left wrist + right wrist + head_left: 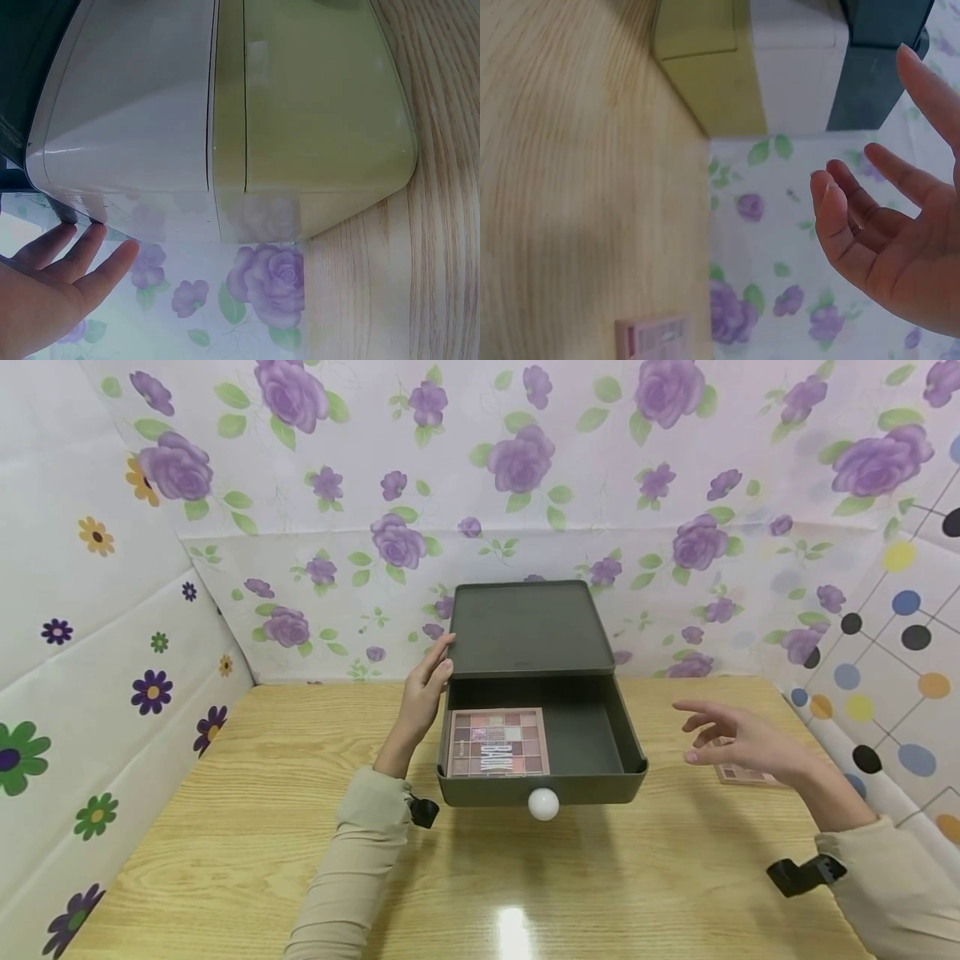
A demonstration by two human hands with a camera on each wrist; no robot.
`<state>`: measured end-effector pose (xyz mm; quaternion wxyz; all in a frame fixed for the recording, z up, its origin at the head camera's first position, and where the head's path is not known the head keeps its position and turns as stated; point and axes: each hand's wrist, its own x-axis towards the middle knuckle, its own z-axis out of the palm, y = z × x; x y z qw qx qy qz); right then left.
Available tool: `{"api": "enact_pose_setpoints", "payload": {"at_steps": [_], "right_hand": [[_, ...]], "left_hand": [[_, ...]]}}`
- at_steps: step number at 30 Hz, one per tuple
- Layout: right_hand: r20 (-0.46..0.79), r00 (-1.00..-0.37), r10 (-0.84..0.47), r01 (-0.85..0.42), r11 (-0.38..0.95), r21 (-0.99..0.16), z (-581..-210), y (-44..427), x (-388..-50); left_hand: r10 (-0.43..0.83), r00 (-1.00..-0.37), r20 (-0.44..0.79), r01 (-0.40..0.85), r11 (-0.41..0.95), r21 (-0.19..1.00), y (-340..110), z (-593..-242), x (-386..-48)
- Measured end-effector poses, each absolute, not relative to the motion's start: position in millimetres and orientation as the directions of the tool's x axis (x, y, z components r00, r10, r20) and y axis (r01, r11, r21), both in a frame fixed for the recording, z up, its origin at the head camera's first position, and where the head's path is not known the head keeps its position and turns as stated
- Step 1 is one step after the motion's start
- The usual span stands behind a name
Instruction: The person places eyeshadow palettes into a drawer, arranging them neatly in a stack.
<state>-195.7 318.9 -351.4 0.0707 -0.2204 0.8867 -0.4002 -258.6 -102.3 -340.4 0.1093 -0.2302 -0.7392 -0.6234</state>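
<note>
A dark green drawer [585, 727] stands pulled out of the top of a stacked drawer unit, a white knob [543, 804] at its front. Inside it, on the left, lies a pink eyeshadow palette [497, 743]. My left hand [422, 697] rests its fingers against the left side of the unit, near the dark lid [531, 628]; in the left wrist view the fingers [105, 274] extend along its side. To the right of the drawer, my right hand [738, 739] hovers with loosely bent fingers and nothing in them. Partly hidden beneath it, a second palette [750, 775] lies on the table.
Under the dark drawer, the wrist views show a white tier [135, 112] and a yellow-green tier [322, 112] of the unit. It stands on a wood-grain table [300, 760]. Flowered cloth [420, 468] hangs behind, with patterned sheets on both sides.
</note>
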Motion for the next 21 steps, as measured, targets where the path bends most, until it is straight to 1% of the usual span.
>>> {"api": "enact_pose_setpoints", "payload": {"at_steps": [6, 13, 21], "right_hand": [[0.021, -0.912, -0.410, -0.290, 0.606, -0.741, -371.6, 337.2, -203.4], [0.001, -0.929, -0.371, -0.241, 0.602, -0.761, -388.8, 354.8, -210.9], [-0.014, -0.950, -0.312, -0.228, 0.723, -0.652, -397.1, 375.7, -218.1]], "left_hand": [[0.198, -0.870, 0.451, 0.477, 0.111, 0.872, -102.3, -340.9, -259.0], [0.202, -0.861, 0.467, 0.493, 0.110, 0.863, -103.0, -340.6, -259.8], [0.210, -0.856, 0.471, 0.499, 0.104, 0.860, -103.1, -340.7, -259.4]]}}
